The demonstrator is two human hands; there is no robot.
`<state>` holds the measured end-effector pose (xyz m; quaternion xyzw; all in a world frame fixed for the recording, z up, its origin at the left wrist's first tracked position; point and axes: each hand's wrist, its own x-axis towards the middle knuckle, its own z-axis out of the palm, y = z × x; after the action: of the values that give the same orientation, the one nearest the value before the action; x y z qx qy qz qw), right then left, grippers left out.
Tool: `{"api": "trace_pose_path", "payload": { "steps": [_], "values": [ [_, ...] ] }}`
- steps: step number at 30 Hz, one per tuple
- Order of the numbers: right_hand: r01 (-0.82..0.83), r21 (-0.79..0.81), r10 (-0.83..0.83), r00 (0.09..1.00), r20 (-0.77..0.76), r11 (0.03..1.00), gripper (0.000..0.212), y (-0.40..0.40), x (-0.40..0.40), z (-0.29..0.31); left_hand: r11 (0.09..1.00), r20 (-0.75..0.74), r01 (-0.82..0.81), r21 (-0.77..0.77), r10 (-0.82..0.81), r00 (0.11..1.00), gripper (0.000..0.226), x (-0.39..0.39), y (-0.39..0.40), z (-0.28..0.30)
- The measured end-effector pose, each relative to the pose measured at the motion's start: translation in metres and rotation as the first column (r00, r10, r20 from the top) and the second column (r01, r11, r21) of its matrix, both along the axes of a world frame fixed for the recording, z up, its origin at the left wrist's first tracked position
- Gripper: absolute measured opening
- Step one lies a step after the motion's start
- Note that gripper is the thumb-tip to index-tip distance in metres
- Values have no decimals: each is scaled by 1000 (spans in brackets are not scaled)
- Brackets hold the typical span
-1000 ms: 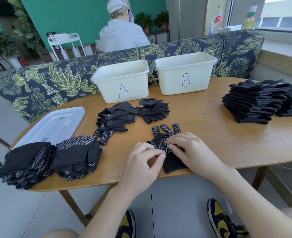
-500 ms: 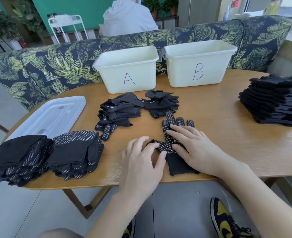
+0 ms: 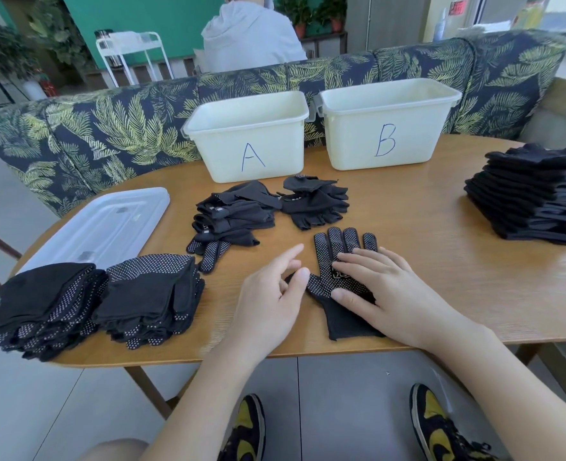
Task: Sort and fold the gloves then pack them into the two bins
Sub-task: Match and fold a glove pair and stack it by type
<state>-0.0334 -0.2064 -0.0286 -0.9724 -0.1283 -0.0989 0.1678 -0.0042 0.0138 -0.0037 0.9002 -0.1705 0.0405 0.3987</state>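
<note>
Wood-grain bench [image 3: 441, 261] filled the view, with a leaf-print sofa [image 3: 108, 128] behind it and a person in a grey hoodie [image 3: 248, 34] seated beyond, back turned. Two pale bins stood at the far edge, bin A [image 3: 248, 138] to the left of bin B [image 3: 388, 124], side by side; their insides were mostly out of sight from this angle.

Compared with half a second before, the dotted glove [image 3: 338, 257] lay more fully spread, palm side up, its four fingers pointing toward the bins and its cuff near the bench's front edge. The right hand [image 3: 391, 294] was pressing flat on the glove's palm with straight fingers, as before. The left hand [image 3: 271, 301] had lifted its fingers off the bench: they were now loosely curled, the index raised, with the thumb tip at the glove's thumb; whether it pinched the fabric could not be made out.

Beyond the glove sat a loose heap of black gloves [image 3: 231, 217] and a smaller heap [image 3: 315, 201] just beside it. Two folded stacks [image 3: 92, 304] rested at the left front edge, in front of a clear lid [image 3: 102, 224]. A tall stack of dark gloves [image 3: 534, 197] at the right was cut off by the frame. Yellow-and-black shoes [image 3: 434, 424] showed below the bench.
</note>
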Motion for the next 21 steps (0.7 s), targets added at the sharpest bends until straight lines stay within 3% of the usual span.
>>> {"api": "trace_pose_path", "payload": {
  "steps": [7,13,17,21],
  "values": [
    [-6,0,6,998,-69,1000,85,-1,0,2,997,-32,76,6,-76,997,45,6,-12,-3],
    [-6,7,6,997,-77,1000,85,-1,0,3,960,38,178,217,-190,981,49,6,-18,-3],
    [-7,4,8,997,-82,1000,85,-1,0,3,970,53,191,148,-200,978,45,8,-15,-7],
    [-2,10,3,997,-80,1000,83,-1,1,3,995,39,100,-11,-99,994,41,11,-11,-9]
  ]
}}
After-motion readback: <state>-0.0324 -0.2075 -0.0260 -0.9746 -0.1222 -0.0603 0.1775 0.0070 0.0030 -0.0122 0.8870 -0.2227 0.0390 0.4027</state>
